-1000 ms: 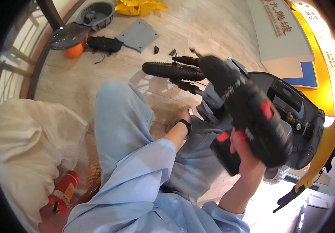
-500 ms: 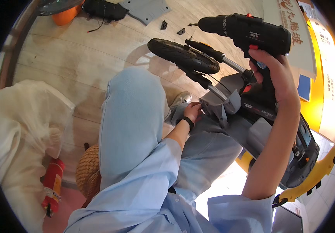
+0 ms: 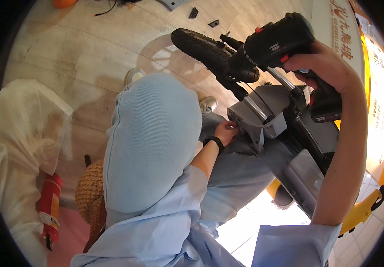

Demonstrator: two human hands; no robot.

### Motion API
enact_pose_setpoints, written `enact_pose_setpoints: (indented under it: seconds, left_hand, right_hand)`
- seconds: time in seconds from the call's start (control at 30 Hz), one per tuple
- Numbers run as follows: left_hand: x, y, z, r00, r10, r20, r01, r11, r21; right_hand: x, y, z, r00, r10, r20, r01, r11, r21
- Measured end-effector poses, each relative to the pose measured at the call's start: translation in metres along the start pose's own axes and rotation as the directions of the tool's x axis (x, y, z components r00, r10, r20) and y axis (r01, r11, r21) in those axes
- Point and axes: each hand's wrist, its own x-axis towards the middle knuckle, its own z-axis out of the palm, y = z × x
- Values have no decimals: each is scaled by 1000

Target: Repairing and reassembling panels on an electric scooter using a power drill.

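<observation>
A black cordless drill [image 3: 283, 42] is gripped by its handle in my right hand [image 3: 323, 66], raised beside the front fork. Its chuck points down and left over the black tyre [image 3: 196, 46]; the tip is hard to make out. My left hand [image 3: 226, 133], with a black band [image 3: 215, 143] on the wrist, is at the edge of the grey plastic housing [image 3: 275, 127]. Its fingers are bent together; whatever small thing they may hold is hidden. The small wheeled vehicle lies tilted against my leg, its silver fork tube [image 3: 255, 108] running into the housing.
Two small black pieces [image 3: 193, 13] and a grey panel [image 3: 174, 3] lie on the wooden floor at the top. At left are a red fire extinguisher [image 3: 50, 202], a woven rope-like item [image 3: 89, 184] and pale translucent fabric [image 3: 27, 129]. A white printed board [image 3: 339, 26] stands at right.
The drill has swung down, its chuck now over the wheel instead of above it. The dark part below the drill's handle has shifted right. My left hand stays by the housing.
</observation>
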Motion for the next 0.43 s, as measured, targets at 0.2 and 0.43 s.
enact_pose_setpoints:
  seconds: [0.2,0.43]
  left_hand:
    - [-6,4,3,1000,-14,19,16,994,-104]
    - [12,-1,-14,998,64,13,-61,984,-166]
  right_hand:
    - [34,-9,16,966,146,214,-67,939,-337]
    - [59,-11,57,900,263,347,-16,816,-578]
